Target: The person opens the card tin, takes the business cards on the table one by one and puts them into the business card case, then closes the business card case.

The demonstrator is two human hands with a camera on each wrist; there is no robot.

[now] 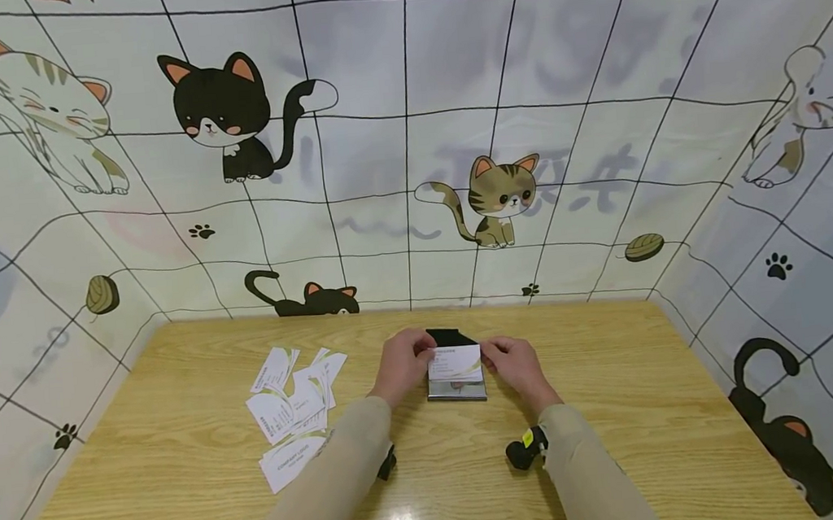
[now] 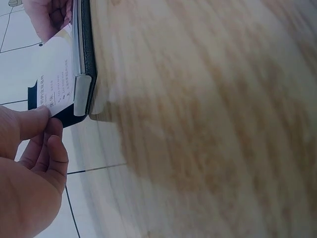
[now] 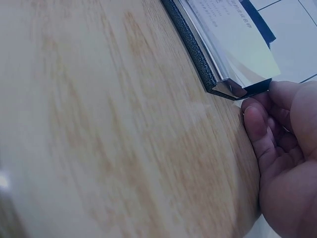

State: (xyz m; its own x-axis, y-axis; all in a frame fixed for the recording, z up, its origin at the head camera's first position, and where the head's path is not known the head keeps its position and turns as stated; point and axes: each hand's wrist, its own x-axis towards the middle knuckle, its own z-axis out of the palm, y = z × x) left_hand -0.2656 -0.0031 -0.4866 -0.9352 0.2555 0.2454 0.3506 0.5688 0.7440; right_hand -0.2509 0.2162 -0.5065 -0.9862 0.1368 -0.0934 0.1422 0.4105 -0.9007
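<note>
A small business card case [image 1: 456, 395] with a shiny metal body and a black cover lies opened on the table, its black lid [image 1: 441, 336] at the far side. Over its tray sits a white business card [image 1: 454, 361] with printed text and a yellow-green corner. My left hand [image 1: 404, 365] pinches the card's left end between thumb and finger, plain in the left wrist view on the card [image 2: 55, 74]. On the other side, the curled fingers of my right hand [image 1: 519, 366] hold the case's far right corner, by the black lid [image 3: 257, 89].
Several loose white business cards [image 1: 297, 404] lie in an overlapping spread left of my left forearm. The wooden table [image 1: 618, 391] meets a cloth backdrop [image 1: 372, 157] printed with cats and grid lines on three sides. Black wrist cameras [image 1: 523, 452] hang under both wrists.
</note>
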